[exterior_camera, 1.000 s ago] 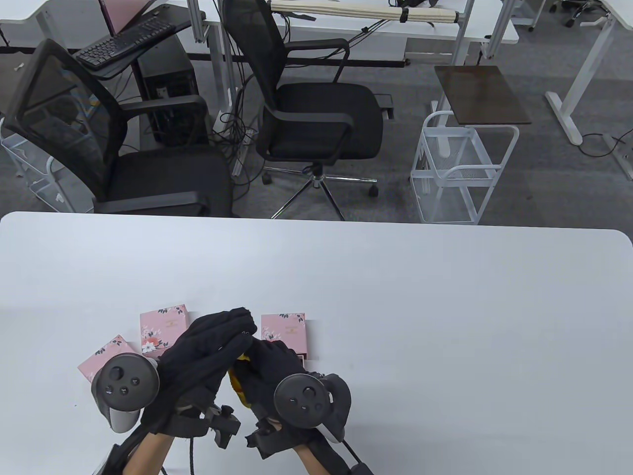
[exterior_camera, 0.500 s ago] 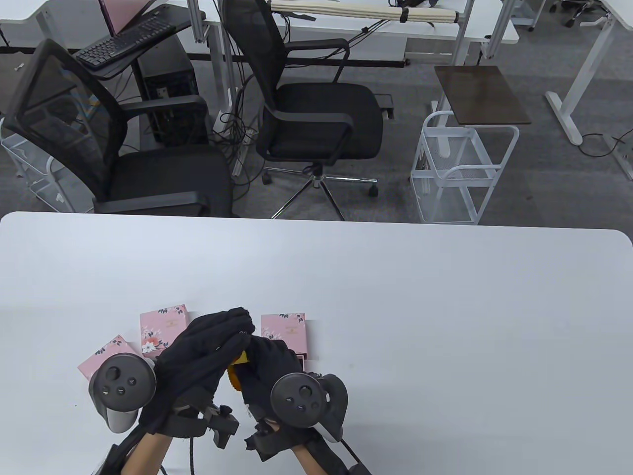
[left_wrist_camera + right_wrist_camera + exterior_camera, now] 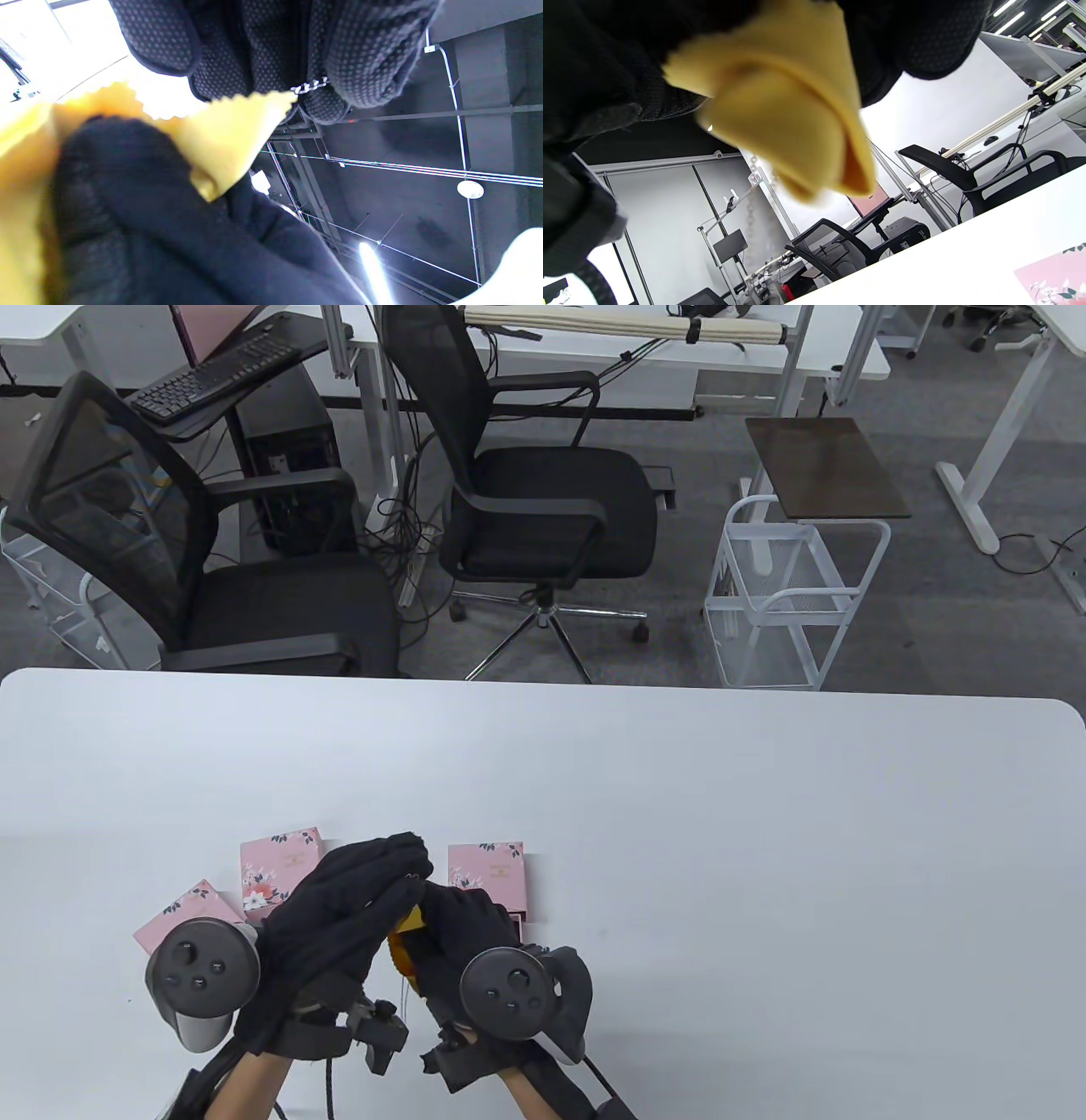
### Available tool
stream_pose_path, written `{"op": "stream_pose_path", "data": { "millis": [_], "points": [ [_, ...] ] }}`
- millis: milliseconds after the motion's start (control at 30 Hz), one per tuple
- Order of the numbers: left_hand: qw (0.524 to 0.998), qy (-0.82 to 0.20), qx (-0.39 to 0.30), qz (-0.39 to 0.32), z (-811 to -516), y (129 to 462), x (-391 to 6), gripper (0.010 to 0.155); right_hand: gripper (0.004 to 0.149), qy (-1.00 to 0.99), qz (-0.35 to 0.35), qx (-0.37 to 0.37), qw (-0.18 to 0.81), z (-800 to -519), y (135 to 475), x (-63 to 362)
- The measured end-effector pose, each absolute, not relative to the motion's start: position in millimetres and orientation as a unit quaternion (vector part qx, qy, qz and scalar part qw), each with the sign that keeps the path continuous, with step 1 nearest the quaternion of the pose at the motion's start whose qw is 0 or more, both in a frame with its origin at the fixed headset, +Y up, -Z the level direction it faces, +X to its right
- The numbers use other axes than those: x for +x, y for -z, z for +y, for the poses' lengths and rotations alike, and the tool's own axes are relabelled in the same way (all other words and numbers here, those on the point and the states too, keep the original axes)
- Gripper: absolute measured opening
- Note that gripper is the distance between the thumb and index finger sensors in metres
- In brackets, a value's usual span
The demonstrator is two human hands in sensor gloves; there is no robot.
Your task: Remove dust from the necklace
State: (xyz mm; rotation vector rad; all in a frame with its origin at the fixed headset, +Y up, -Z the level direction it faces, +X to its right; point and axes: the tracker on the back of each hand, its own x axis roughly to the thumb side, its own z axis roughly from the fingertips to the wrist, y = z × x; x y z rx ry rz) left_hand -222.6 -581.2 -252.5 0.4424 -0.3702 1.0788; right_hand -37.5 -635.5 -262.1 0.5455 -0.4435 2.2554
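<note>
Near the table's front edge my two gloved hands meet. My left hand (image 3: 356, 899) pinches a thin silver necklace chain (image 3: 309, 86) between its fingertips (image 3: 360, 55). My right hand (image 3: 454, 925) grips a folded yellow cloth (image 3: 404, 943), which is pressed against the chain just under the left fingers. The yellow cloth (image 3: 220, 140) fills the left side of the left wrist view. In the right wrist view the cloth (image 3: 793, 123) bulges out of the glove, and the chain (image 3: 753, 199) hangs blurred below it.
Three pink floral boxes lie on the white table (image 3: 679, 831) around my hands: one (image 3: 276, 865) behind the left hand, one (image 3: 182, 912) to its left, one (image 3: 488, 874) behind the right hand. Office chairs and a wire cart stand beyond the far edge.
Both hands have drifted slightly left and toward me while staying together. The cloth has shifted a little along the chain.
</note>
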Motion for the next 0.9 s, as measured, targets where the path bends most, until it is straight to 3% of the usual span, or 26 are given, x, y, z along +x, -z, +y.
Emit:
{"op": "stream_pose_path", "data": {
  "millis": [900],
  "points": [
    [0.805,-0.529,0.209,-0.17,-578.5,252.7,-231.8,0.037,0.038,-0.902,-0.119,0.218,0.354,-648.2,270.9,-42.3]
  ]
}}
